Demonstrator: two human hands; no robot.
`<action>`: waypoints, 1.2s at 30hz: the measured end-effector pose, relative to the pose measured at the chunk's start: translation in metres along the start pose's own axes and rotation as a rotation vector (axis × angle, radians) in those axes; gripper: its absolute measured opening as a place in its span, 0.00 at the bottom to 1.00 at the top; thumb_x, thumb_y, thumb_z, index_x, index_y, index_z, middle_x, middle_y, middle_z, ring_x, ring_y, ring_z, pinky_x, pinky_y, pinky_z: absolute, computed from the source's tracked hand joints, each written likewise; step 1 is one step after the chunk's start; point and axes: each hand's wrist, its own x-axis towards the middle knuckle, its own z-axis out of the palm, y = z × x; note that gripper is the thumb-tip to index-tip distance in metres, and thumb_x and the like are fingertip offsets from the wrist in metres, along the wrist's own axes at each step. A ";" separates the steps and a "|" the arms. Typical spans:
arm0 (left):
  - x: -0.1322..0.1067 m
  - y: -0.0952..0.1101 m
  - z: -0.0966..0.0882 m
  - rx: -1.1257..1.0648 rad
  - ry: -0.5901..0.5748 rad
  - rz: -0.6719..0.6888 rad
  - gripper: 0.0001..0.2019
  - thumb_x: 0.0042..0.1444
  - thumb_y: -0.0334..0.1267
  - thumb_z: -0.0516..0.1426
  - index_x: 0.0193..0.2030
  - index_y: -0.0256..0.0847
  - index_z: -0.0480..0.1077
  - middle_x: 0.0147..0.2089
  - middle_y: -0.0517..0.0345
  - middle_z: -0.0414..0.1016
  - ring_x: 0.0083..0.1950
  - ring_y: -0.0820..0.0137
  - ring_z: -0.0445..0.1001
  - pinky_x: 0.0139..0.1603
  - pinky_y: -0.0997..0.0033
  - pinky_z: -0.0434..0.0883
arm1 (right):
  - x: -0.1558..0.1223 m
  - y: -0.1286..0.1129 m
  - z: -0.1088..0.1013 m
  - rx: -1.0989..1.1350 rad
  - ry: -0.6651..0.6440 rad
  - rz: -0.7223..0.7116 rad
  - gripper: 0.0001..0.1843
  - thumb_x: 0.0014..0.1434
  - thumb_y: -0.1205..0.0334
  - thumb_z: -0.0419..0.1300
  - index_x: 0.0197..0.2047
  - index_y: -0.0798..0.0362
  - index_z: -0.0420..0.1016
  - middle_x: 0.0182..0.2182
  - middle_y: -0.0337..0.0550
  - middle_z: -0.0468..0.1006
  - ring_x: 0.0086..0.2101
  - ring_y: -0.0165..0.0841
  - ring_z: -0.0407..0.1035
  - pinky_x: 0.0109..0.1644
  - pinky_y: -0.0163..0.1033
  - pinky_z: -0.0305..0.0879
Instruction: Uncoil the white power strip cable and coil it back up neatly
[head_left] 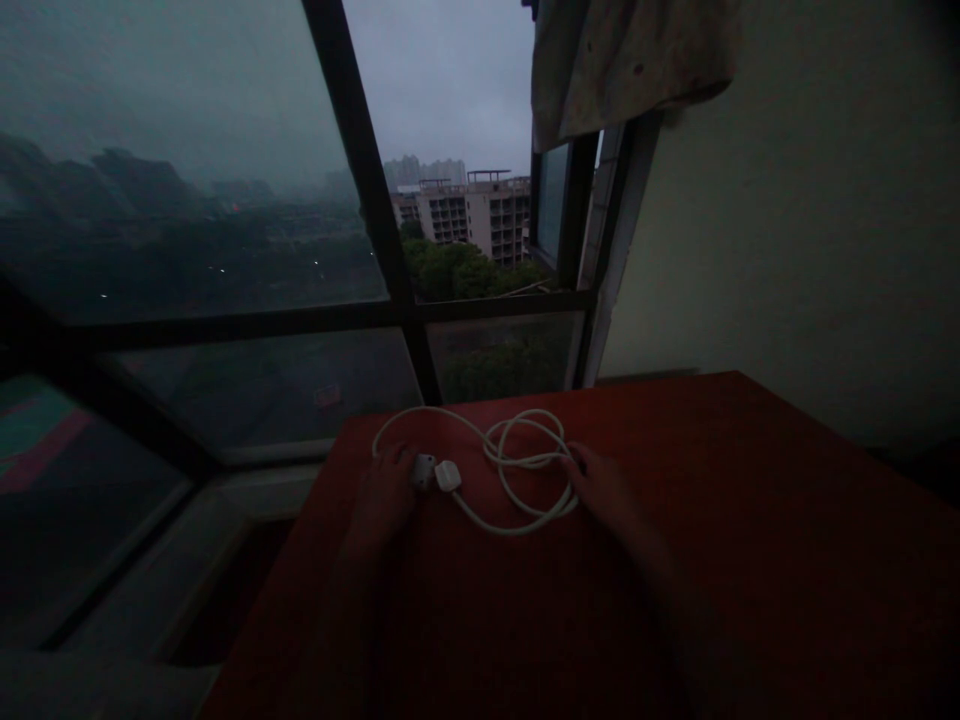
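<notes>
The plug [448, 476] lies on the table [735, 480], with the block [424, 472] just to its left and the cord [517, 530] running from it in a curve toward the near side, then into a tangle of loops on its right. The left hand [384, 492] is left of the plug, fingers bent at the block; the gloom hides whether they grip it or only touch it. The right hand [600, 485] is right of the plug, thumb and finger at the outer loops of the cord; whether they are pinched on it I cannot tell. Left of the plug, past the left hand, the table's left edge slants by, leaving a narrow strip. Beyond the plug, the far edge is near, and the cord's long arc reaches close to it, with the window [495, 308] behind. The widest stretch of table spreads right of the plug, past the right hand, to the slanting right edge by the wall [757, 250].
</notes>
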 end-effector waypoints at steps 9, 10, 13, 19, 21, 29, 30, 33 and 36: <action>0.006 0.002 -0.008 -0.012 -0.095 -0.010 0.16 0.53 0.26 0.49 0.46 0.38 0.72 0.53 0.46 0.72 0.53 0.62 0.70 0.54 0.64 0.65 | -0.001 0.002 -0.002 0.076 0.001 -0.013 0.19 0.63 0.57 0.47 0.50 0.55 0.72 0.44 0.52 0.79 0.42 0.40 0.74 0.46 0.41 0.65; 0.006 0.002 -0.010 -0.013 -0.110 -0.026 0.14 0.54 0.27 0.49 0.42 0.39 0.73 0.50 0.46 0.74 0.51 0.62 0.72 0.51 0.65 0.66 | -0.001 0.002 -0.003 0.092 0.003 -0.013 0.19 0.63 0.57 0.47 0.50 0.55 0.73 0.43 0.52 0.79 0.42 0.40 0.74 0.46 0.42 0.65; 0.004 0.009 -0.014 0.009 -0.093 -0.036 0.11 0.55 0.30 0.50 0.38 0.39 0.73 0.46 0.47 0.75 0.47 0.62 0.73 0.47 0.65 0.67 | 0.000 0.002 -0.004 0.133 -0.008 -0.007 0.20 0.63 0.56 0.46 0.49 0.55 0.72 0.42 0.51 0.79 0.41 0.39 0.74 0.45 0.42 0.66; -0.002 0.040 -0.012 0.008 -0.007 0.018 0.16 0.62 0.42 0.47 0.50 0.40 0.69 0.49 0.46 0.74 0.51 0.60 0.71 0.51 0.62 0.63 | 0.001 0.007 -0.005 0.105 0.115 0.051 0.18 0.60 0.54 0.53 0.49 0.54 0.74 0.43 0.52 0.79 0.40 0.41 0.74 0.45 0.44 0.67; -0.005 0.051 -0.009 0.015 -0.022 0.034 0.17 0.61 0.46 0.48 0.50 0.41 0.68 0.47 0.46 0.74 0.49 0.58 0.71 0.49 0.59 0.63 | 0.002 0.009 -0.004 0.122 0.158 0.056 0.18 0.58 0.54 0.55 0.48 0.52 0.74 0.41 0.51 0.80 0.39 0.41 0.74 0.44 0.44 0.67; -0.009 0.062 -0.009 -0.041 -0.058 0.102 0.15 0.59 0.44 0.51 0.47 0.38 0.70 0.44 0.44 0.74 0.45 0.58 0.73 0.45 0.62 0.63 | 0.004 0.006 -0.006 0.473 0.210 0.088 0.18 0.55 0.52 0.57 0.43 0.53 0.76 0.40 0.48 0.80 0.40 0.39 0.74 0.45 0.44 0.67; -0.008 0.062 -0.010 -0.061 -0.052 0.120 0.14 0.59 0.44 0.51 0.44 0.38 0.71 0.43 0.45 0.75 0.44 0.59 0.73 0.44 0.63 0.63 | 0.004 0.006 -0.007 0.510 0.207 0.100 0.18 0.54 0.51 0.58 0.43 0.53 0.76 0.40 0.48 0.80 0.39 0.39 0.74 0.45 0.44 0.68; -0.006 0.060 -0.016 -0.144 -0.016 0.136 0.13 0.58 0.45 0.52 0.38 0.39 0.72 0.40 0.48 0.75 0.41 0.63 0.72 0.42 0.66 0.63 | 0.004 0.006 -0.010 0.615 0.181 0.123 0.19 0.54 0.50 0.57 0.43 0.53 0.77 0.40 0.48 0.80 0.38 0.40 0.74 0.43 0.43 0.68; -0.005 0.059 -0.021 -0.208 0.027 0.070 0.13 0.58 0.47 0.52 0.35 0.40 0.72 0.37 0.52 0.74 0.37 0.65 0.72 0.38 0.68 0.63 | 0.004 0.007 -0.012 0.624 0.182 0.132 0.18 0.53 0.51 0.58 0.42 0.53 0.77 0.39 0.48 0.80 0.38 0.40 0.74 0.43 0.44 0.68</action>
